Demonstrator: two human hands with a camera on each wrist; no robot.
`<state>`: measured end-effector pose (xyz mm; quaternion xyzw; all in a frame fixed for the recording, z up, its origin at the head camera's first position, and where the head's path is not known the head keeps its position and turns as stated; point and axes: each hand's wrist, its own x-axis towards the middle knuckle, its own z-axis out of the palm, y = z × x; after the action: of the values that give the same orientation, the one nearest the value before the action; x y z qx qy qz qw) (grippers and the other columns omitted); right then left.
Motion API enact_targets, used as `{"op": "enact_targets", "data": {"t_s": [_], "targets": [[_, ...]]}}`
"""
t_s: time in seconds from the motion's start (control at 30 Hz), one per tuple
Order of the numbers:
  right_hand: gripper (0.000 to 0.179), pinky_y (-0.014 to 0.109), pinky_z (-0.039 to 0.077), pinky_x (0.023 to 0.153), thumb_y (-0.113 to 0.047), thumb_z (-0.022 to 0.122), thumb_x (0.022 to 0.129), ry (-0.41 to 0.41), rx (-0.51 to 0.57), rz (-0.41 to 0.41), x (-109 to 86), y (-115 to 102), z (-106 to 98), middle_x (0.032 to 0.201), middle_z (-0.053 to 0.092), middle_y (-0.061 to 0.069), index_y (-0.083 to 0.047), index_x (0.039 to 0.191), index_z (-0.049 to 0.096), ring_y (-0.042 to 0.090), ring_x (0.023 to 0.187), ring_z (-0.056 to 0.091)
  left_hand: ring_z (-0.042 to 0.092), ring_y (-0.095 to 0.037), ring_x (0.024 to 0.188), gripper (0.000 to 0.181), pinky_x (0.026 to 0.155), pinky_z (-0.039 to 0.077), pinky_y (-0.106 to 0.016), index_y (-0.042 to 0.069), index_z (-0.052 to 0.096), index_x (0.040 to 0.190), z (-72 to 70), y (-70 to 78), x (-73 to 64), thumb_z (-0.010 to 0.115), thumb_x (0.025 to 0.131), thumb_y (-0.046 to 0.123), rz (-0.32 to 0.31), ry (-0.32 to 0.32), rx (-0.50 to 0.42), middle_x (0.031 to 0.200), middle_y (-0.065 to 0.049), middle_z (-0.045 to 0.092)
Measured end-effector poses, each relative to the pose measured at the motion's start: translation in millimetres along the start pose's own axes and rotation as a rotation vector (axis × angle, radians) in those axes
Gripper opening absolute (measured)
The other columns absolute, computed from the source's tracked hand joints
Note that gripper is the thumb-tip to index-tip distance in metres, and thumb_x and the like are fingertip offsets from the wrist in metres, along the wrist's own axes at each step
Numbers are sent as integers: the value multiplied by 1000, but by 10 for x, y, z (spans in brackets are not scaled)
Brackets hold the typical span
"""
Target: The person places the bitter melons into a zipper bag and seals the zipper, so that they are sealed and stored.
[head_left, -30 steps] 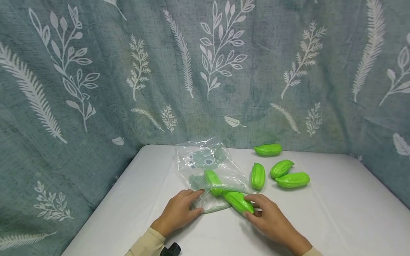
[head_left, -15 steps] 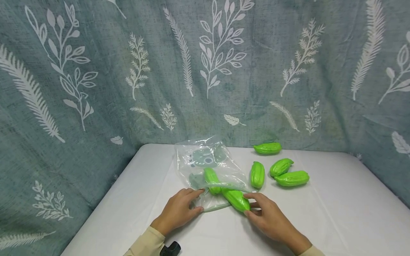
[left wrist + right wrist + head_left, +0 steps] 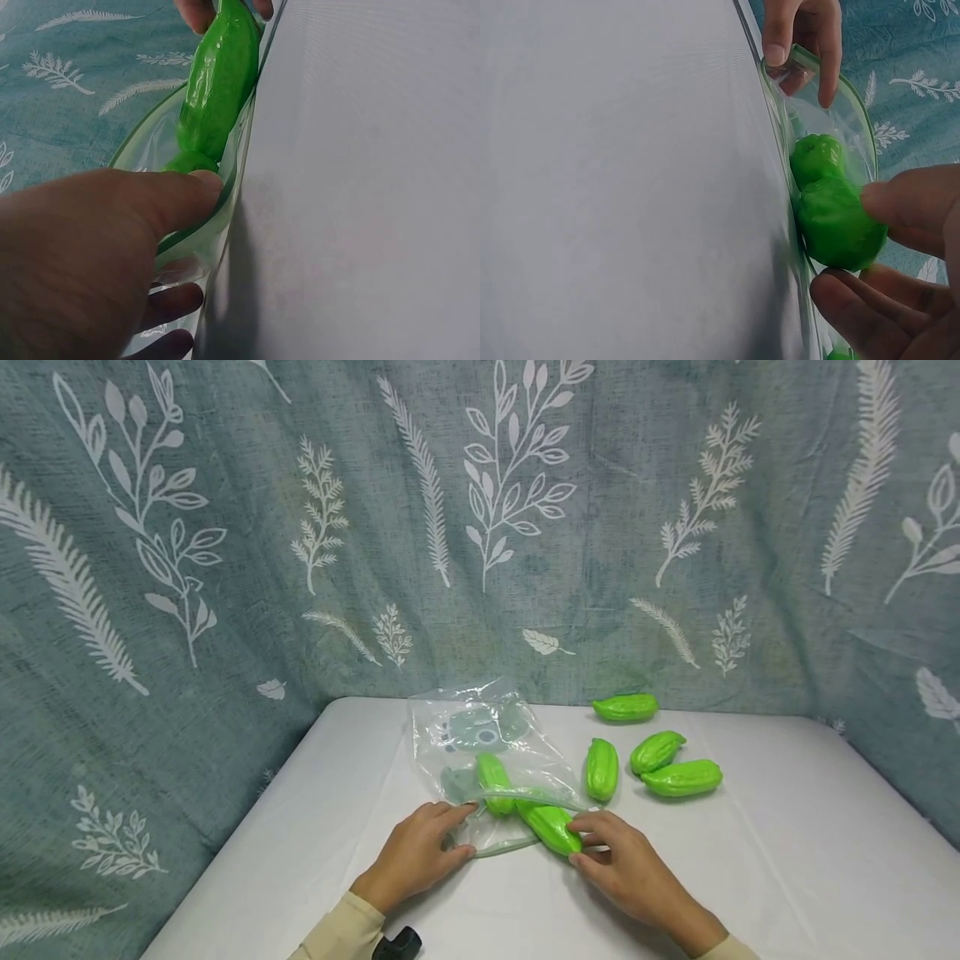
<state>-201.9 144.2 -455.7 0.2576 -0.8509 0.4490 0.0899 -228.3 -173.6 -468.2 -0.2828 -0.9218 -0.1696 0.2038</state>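
In the head view a clear zip bag with a green seal lies mouth toward me, one bright green ribbed gourd inside. My left hand holds the left side of its mouth, thumb at the near rim and index finger at the far rim. My right hand pinches a second green ribbed gourd by its near end. That gourd's far part lies within the bag's mouth. In the right wrist view the thumb sits on one side of the held gourd and the fingers on the other.
To the right of the bag lie several more green gourds: one upright in view, one at the back edge, and a touching pair, one gourd in front of the other. A patterned curtain surrounds the white table.
My right hand has pushed the held gourd slightly up and left, farther into the bag's mouth. The left hand stays at the rim.
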Motion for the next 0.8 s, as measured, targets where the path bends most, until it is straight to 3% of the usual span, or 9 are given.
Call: {"op": "enact_targets", "data": {"t_s": [0.2,0.6,0.8], "targets": [[37,24,55,82,2,73,87,-8,-1,30,-2,-14,6,128,59,15,1,123,66,31,111,64,59,-11,93,59,73,52,-32,22,63,137,-4,13,-3,81,84,39,-16,-15,0,107,5,68],[30,24,56,77,4,76,84,40,-30,-5,52,-9,20,116,63,6,-6,112,71,25,97,70,61,-14,97,56,76,53,-35,20,65,135,-12,19,-18,80,84,39,-41,-21,-9,109,4,68],[30,21,56,75,7,77,82,47,-68,-25,101,-12,16,119,63,10,-7,108,74,22,95,70,60,-13,96,56,76,52,-34,20,64,136,-25,25,13,80,85,38,-35,-13,-5,108,4,68]]}}
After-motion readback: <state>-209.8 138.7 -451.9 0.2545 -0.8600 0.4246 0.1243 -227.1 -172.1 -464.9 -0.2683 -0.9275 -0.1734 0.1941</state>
